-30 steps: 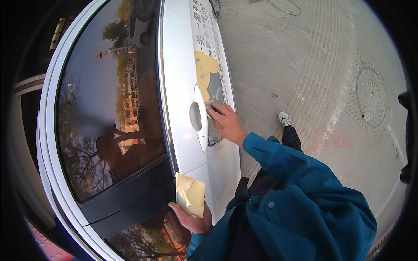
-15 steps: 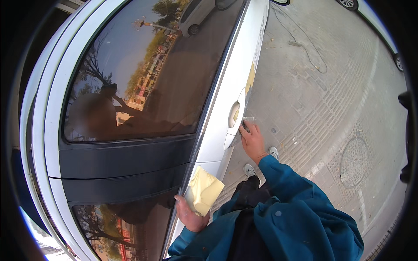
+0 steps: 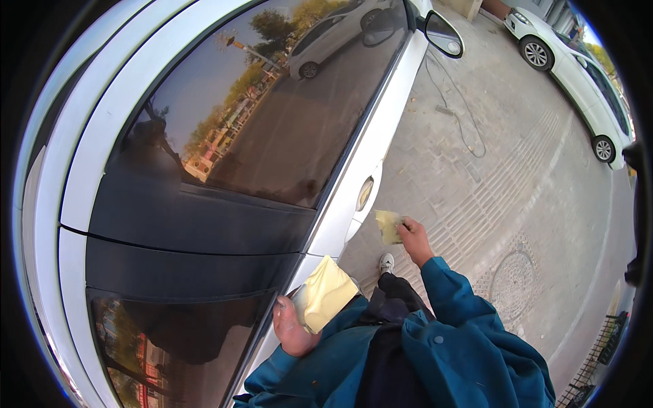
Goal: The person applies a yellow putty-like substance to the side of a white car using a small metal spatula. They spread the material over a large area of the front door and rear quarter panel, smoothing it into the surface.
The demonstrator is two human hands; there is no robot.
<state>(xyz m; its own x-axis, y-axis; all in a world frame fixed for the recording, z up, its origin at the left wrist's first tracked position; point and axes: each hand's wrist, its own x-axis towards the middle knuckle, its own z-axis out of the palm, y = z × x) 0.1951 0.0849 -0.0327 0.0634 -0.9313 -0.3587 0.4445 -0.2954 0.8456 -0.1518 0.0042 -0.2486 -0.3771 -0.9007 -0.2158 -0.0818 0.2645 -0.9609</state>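
Observation:
My left hand (image 3: 292, 330) grips a small board heaped with smooth pale-yellow paste (image 3: 325, 292), low in the middle of the view beside the white car door (image 3: 320, 231). Higher and to the right, my right hand (image 3: 416, 239) pinches a thin scraper (image 3: 388, 226) coated in the same yellow paste, held out from the door a little below and right of the door handle (image 3: 365, 195). The door's outer face is mostly hidden from this angle. The dark tinted window (image 3: 252, 129) reflects trees, buildings and a car.
A side mirror (image 3: 442, 32) juts from the car at the top. A white car (image 3: 564, 78) is parked on the paving at upper right. A thin cable (image 3: 476, 132) lies on the pavement, with a round manhole cover (image 3: 511, 282) lower right and black railing (image 3: 602, 350) at the rim.
My right hand has come away from the door face with the scraper, which now shows yellow paste across it. The view has swung up along the car, bringing in the mirror and parked car.

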